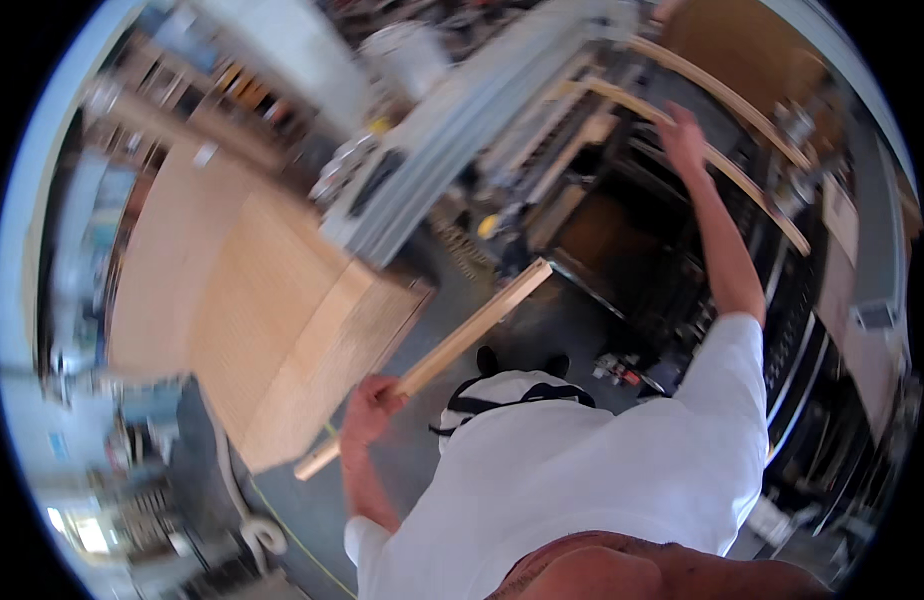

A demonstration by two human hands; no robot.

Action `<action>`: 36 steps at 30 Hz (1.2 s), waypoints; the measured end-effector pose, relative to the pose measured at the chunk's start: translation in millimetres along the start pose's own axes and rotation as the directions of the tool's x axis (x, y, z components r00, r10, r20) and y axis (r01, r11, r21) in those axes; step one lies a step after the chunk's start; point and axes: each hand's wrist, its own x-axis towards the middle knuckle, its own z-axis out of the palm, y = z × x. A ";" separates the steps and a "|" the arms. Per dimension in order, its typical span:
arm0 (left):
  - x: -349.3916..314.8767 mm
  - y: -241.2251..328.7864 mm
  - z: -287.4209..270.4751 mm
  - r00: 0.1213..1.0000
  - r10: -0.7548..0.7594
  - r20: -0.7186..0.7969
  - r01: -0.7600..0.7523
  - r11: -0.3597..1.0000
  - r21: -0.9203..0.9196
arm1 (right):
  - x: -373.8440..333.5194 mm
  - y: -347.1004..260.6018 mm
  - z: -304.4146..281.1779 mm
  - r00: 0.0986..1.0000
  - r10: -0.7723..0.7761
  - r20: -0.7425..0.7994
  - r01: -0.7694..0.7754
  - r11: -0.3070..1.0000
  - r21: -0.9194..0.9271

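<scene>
My left hand (370, 408) is closed round a long, pale wooden strip (482, 322), nearer its lower end. This strip slants up to the right above the floor, beside a wide wooden panel. Stretched far out to the right, my right hand (684, 145) has its fingers round a second wooden strip (747, 188) over the dark machine; blur softens the finger detail. A third wooden strip (720, 88) lies roughly parallel just beyond it.
Stacked pale wooden panels (272, 330) stand at my left. A long grey metal beam (452, 150) runs diagonally ahead. The dark machine frame (632, 225) fills the right side. A pale hose (257, 530) lies on the grey floor at lower left. Shelves line the far left.
</scene>
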 end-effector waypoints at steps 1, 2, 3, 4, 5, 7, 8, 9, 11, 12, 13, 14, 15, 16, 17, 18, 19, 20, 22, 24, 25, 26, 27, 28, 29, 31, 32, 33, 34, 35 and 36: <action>-13.9 -10.6 -23.6 0.996 -0.090 -0.023 0.088 0.993 -0.082 | -9.6 -27.7 -5.6 0.994 0.096 0.058 -0.103 0.987 0.125; -28.6 -21.1 -48.1 0.992 -0.123 -0.022 0.116 0.973 -0.199 | -23.5 -49.8 -14.0 0.989 0.102 0.103 -0.122 0.968 0.218; -42.6 -32.5 -73.5 0.989 -0.146 -0.025 0.131 0.939 -0.317 | -38.9 -80.9 -28.3 0.987 0.069 0.146 -0.111 0.948 0.299; -55.4 -40.0 -101.0 0.983 -0.163 -0.078 0.133 0.944 -0.303 | -59.2 -90.3 -23.6 0.990 0.088 0.113 -0.127 0.901 0.415; -61.7 -52.7 -125.4 0.978 -0.173 -0.118 0.132 0.948 -0.290 | -79.2 -98.8 -21.1 0.993 0.047 0.106 -0.095 0.854 0.511; -87.1 -77.5 -166.3 0.956 -0.188 -0.223 0.126 0.955 -0.267 | -126.3 -123.6 0.6 0.968 0.060 0.245 -0.204 0.756 0.622; -98.2 -96.0 -185.3 0.935 -0.240 -0.263 0.145 0.932 -0.333 | -148.7 -150.2 7.5 0.955 0.042 0.295 -0.225 0.750 0.622; -107.7 -118.4 -203.0 0.916 -0.278 -0.288 0.152 0.907 -0.394 | -171.0 -177.2 10.4 0.935 0.024 0.353 -0.252 0.747 0.616; -123.3 -173.9 -237.6 0.878 -0.317 -0.359 0.128 0.878 -0.462 | -213.4 -216.5 24.4 0.881 -0.079 0.467 -0.239 0.777 0.582; -126.3 -199.7 -259.5 0.848 -0.346 -0.401 0.118 0.862 -0.494 | -237.2 -227.3 40.0 0.892 -0.126 0.433 -0.173 0.792 0.586; -128.6 -224.0 -277.3 0.814 -0.383 -0.438 0.113 0.842 -0.528 | -259.6 -256.4 42.4 0.856 -0.038 0.516 -0.318 0.748 0.582; -124.3 -243.0 -294.1 0.772 -0.403 -0.491 0.078 0.827 -0.556 | -280.3 -269.2 51.3 0.817 -0.002 0.577 -0.401 0.716 0.571; -124.3 -272.0 -316.2 0.728 -0.415 -0.545 0.068 0.836 -0.545 | -301.5 -284.0 63.9 0.771 0.025 0.636 -0.483 0.675 0.558; -122.2 -304.3 -340.7 0.682 -0.422 -0.597 0.059 0.845 -0.531 | -322.9 -298.3 75.2 0.766 0.009 0.642 -0.476 0.680 0.558; -114.0 -335.9 -360.5 0.639 -0.432 -0.636 0.052 0.850 -0.525 | -343.0 -310.8 83.8 0.760 -0.002 0.650 -0.467 0.694 0.548; -99.8 -354.6 -376.5 0.538 -0.388 -0.748 0.103 0.911 -0.399 | -362.6 -321.0 85.0 0.752 -0.008 0.659 -0.457 0.715 0.529; -84.9 -371.9 -392.6 0.485 -0.418 -0.769 0.195 0.908 -0.371 | -382.7 -331.3 86.3 0.723 -0.004 0.691 -0.444 0.763 0.469; -68.1 -391.3 -405.2 0.430 -0.442 -0.787 0.282 0.894 -0.347 | -399.4 -339.9 85.3 0.694 0.002 0.720 -0.423 0.811 0.405; -37.3 -425.7 -438.1 0.331 -0.449 -0.830 0.409 0.861 -0.303 | -424.6 -357.2 89.0 0.666 0.002 0.746 -0.384 0.858 0.341; -23.6 -476.5 -461.8 0.250 -0.457 -0.853 0.527 0.804 -0.276 | -454.6 -368.1 83.2 0.636 -0.007 0.772 -0.366 0.878 0.309; -13.1 -495.0 -465.7 0.257 -0.476 -0.841 0.516 0.803 -0.297 | -463.6 -373.1 74.7 0.623 0.018 0.782 -0.345 0.904 0.254; 3.7 -502.6 -472.8 0.269 -0.487 -0.831 0.497 0.809 -0.313 | -469.7 -377.9 67.9 0.620 0.048 0.783 -0.325 0.924 0.201; 14.9 -510.0 -478.8 0.277 -0.499 -0.821 0.480 0.812 -0.331 | -475.5 -381.8 60.7 0.615 0.074 0.785 -0.304 0.941 0.149; 22.5 -517.2 -480.9 0.286 -0.487 -0.825 0.503 0.810 -0.303 | -480.1 -384.0 52.2 0.598 0.113 0.793 -0.313 0.944 0.101; 38.1 -516.4 -479.4 0.306 -0.470 -0.828 0.519 0.811 -0.268 | -485.8 -381.9 42.2 0.586 0.161 0.794 -0.325 0.944 0.049; 56.1 -514.3 -481.8 0.329 -0.472 -0.818 0.513 0.816 -0.264 | -497.3 -378.7 27.8 0.579 0.218 0.786 -0.346 0.938 -0.005; 62.5 -511.6 -483.3 0.338 -0.490 -0.804 0.490 0.821 -0.294 | -504.6 -374.8 22.3 0.586 0.232 0.776 -0.356 0.934 -0.010; 72.4 -503.0 -485.5 0.355 -0.502 -0.788 0.465 0.826 -0.317 | -516.7 -366.1 18.3 0.595 0.254 0.763 -0.373 0.928 -0.018; 80.2 -494.6 -483.2 0.364 -0.478 -0.799 0.481 0.831 -0.278 | -527.3 -356.7 14.5 0.620 0.251 0.744 -0.356 0.934 -0.018; 87.0 -487.0 -484.6 0.385 -0.477 -0.790 0.476 0.836 -0.273 | -542.2 -341.0 11.1 0.645 0.252 0.722 -0.343 0.939 -0.022; 92.1 -484.6 -484.7 0.410 -0.473 -0.780 0.479 0.839 -0.258 | -558.6 -338.3 -0.2 0.661 0.262 0.703 -0.339 0.940 -0.031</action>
